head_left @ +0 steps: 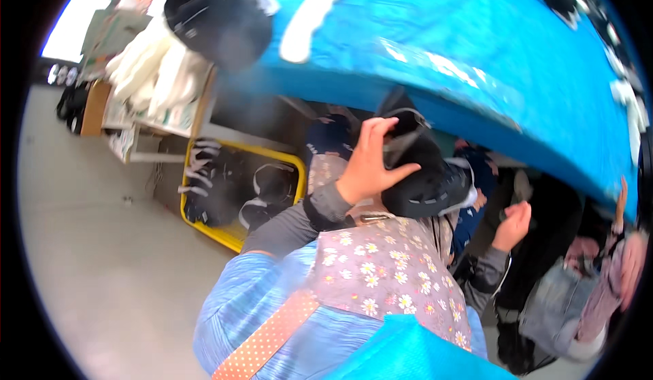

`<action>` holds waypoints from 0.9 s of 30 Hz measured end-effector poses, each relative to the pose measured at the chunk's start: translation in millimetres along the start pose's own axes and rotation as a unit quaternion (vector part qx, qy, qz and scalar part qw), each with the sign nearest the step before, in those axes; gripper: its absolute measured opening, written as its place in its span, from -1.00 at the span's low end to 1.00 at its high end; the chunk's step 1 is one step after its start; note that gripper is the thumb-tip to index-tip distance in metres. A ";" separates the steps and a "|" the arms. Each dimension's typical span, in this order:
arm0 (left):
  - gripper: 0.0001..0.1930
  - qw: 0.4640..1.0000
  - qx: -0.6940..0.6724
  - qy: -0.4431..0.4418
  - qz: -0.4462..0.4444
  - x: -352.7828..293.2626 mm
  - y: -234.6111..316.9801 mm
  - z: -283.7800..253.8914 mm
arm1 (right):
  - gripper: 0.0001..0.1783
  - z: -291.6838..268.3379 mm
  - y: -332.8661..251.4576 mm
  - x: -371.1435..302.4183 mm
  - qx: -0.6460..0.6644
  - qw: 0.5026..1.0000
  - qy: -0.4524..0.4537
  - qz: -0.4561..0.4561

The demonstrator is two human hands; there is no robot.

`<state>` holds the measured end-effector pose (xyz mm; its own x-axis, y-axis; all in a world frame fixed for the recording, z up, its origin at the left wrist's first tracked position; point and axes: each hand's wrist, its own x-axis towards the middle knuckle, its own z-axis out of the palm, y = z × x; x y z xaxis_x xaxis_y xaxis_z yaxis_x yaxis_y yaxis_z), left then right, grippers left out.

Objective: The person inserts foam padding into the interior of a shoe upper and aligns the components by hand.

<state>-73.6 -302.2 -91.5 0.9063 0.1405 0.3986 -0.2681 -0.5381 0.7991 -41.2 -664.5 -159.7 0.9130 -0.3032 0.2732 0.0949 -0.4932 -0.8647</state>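
- At the far left, a pale grey floor stretches below a brown cardboard panel and a stand heaped with soft white pieces.
- Next comes a yellow crate on the person's left, low down, with black shoes with white trim lying inside it.
- Above the crate, at the near left end of the desk, sits a blurred dark bundle; its exact make-up cannot be told.
- Just right of that, a flat, curved white piece lies on the blue covering of the desk.
- The left hand is at the black shoe, thumb and fingers set wide apart in a curve beside its opening; how firmly it grips cannot be told.
- The black shoe is tilted in front of the person's body, close to the desk's near edge and above the flowered apron; dark cords hang below it.
- The right hand is raised apart from the shoe, fingers curled in; whether anything is pinched there cannot be told.
- At the far right, a co-worker in pale blue and pink is near the desk.
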 end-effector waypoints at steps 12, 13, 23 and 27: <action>-0.74 0.923 0.127 0.125 0.340 -32.5 -19.6 -19.2 | -0.78 17.6 -7.3 6.9 0.020 0.994 -0.108 -0.002; -0.79 0.902 0.160 0.166 0.364 -27.1 -19.9 -16.2 | -0.81 15.1 -5.8 6.4 0.000 0.993 -0.113 -0.010; -0.47 0.706 0.342 0.604 -0.139 16.4 -154.4 -238.0 | -0.58 4.2 -9.7 9.0 -0.063 0.993 -0.101 0.003; -0.49 0.711 0.387 0.499 -0.309 -0.8 -200.6 -326.0 | -0.50 0.9 -15.1 7.6 -0.076 0.991 -0.108 0.012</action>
<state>-127.0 76.5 -105.3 -0.0138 0.8611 0.5083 0.6900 -0.3597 0.6281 -35.4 -658.7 -144.9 0.9793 -0.1427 0.1433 0.0270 -0.6101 -0.7919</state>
